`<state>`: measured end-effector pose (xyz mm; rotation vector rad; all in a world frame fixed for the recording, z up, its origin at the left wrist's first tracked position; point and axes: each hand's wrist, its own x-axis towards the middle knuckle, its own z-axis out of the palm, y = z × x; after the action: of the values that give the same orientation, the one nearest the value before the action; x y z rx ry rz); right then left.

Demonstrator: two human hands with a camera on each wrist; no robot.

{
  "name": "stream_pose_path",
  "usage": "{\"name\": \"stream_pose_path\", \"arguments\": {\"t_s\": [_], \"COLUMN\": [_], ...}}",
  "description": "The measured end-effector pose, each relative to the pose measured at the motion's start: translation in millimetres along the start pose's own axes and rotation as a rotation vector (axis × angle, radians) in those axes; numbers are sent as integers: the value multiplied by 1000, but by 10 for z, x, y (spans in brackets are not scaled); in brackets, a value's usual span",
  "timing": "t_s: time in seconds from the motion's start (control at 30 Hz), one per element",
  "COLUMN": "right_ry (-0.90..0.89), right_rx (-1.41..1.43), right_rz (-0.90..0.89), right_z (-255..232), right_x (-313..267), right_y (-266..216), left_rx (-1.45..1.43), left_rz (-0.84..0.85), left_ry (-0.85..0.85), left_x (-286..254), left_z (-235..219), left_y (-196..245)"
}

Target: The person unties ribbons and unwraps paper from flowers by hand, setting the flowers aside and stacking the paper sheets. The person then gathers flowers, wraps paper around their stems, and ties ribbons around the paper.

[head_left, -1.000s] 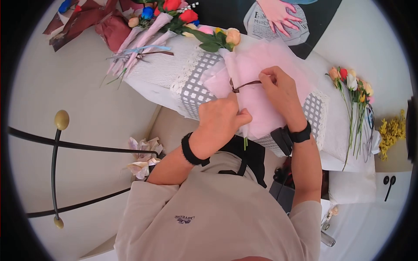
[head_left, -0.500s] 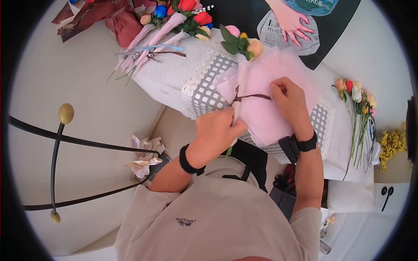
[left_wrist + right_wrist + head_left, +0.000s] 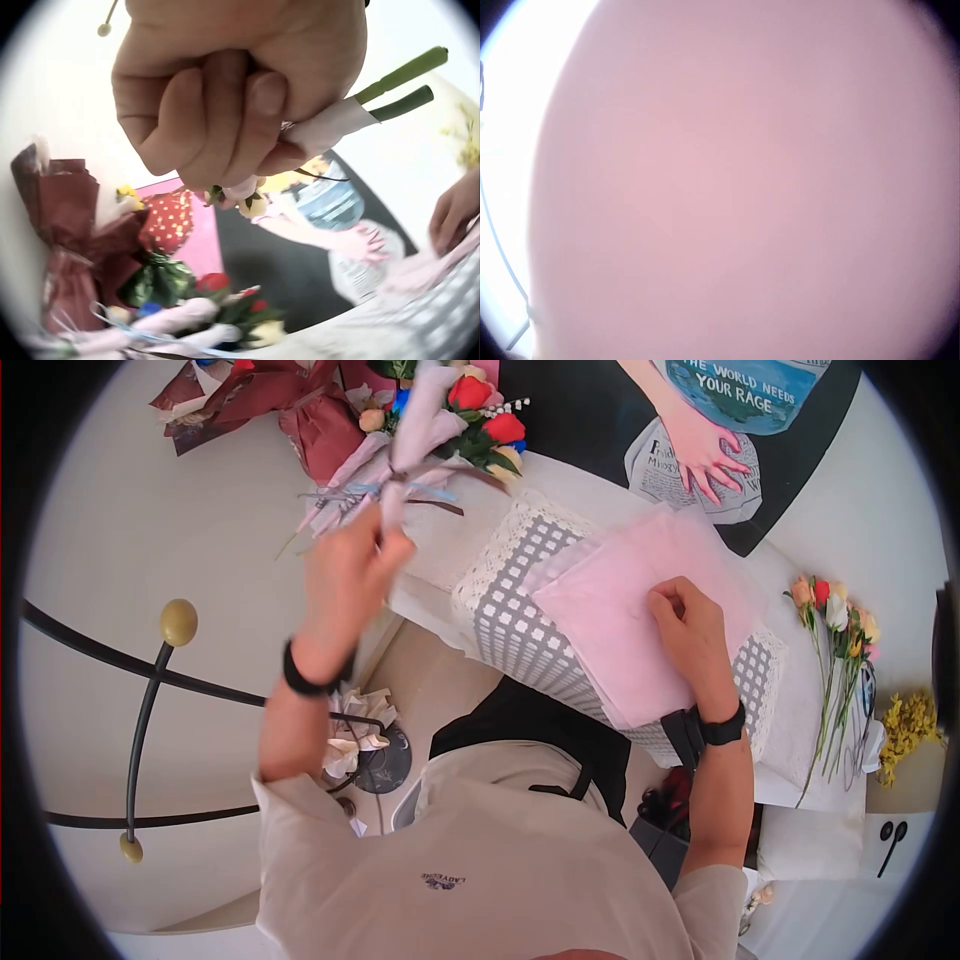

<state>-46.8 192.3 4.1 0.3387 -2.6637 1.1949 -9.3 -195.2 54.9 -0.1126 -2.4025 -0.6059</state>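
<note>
My left hand (image 3: 345,585) grips a small wrapped bouquet (image 3: 424,422) by its lower end, up over the far left of the table and overlapping the other wrapped flowers in the head view. In the left wrist view the fingers curl round its pale wrapper (image 3: 330,126), and green stems (image 3: 405,75) stick out past the fist. Pale blooms show under the knuckles. My right hand (image 3: 692,630), fingers loosely bent, is over a stack of pink tulle sheets (image 3: 610,630) on the table. Blurred pink fills most of the right wrist view.
Several wrapped bouquets (image 3: 345,475) lie at the far left beside a dark red wrapped bundle (image 3: 318,435). A grey-and-white checked cloth (image 3: 515,580) lies under the tulle. Loose flowers (image 3: 835,650) lie on the right. A black metal rack (image 3: 140,730) stands left; a painted panel (image 3: 560,410) is behind.
My left hand has carried the bouquet from the tulle up and left to the other bouquets. My right hand has let go of the brown ribbon and remains over the tulle. The head view has shifted.
</note>
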Motion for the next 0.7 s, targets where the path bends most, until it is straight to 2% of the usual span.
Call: {"name": "stream_pose_path", "arguments": {"t_s": [0.07,0.13,0.27,0.33,0.37,0.43,0.57,0.63,0.7], "right_ry": [0,7,13,9,9,9,6,12,22], "right_rx": [1,-3,8,4,3,7,3,11,-8], "right_rz": [3,-26,-18,-27,-26,-27,-28,-24,-52], "right_z": [-7,3,8,14,13,14,16,2,40], "right_x": [-6,4,13,19,19,18,22,9,36], "right_y": [9,41,42,60,57,42,32,-2,42], "left_rx": [145,224,347,449,448,308,354,437,648], "left_rz": [48,100,85,35,35,-77,-152,-97,102], "left_ry": [-9,-108,-212,-489,-489,-579,-598,-478,-199], "left_x": [380,704,938,929,943,977,981,969,1028], "left_z": [42,49,117,147,164,107,23,15,55], "left_y": [-553,-1069,-1889,-2015,-2079,-2024,-1870,-1924,-2091]}}
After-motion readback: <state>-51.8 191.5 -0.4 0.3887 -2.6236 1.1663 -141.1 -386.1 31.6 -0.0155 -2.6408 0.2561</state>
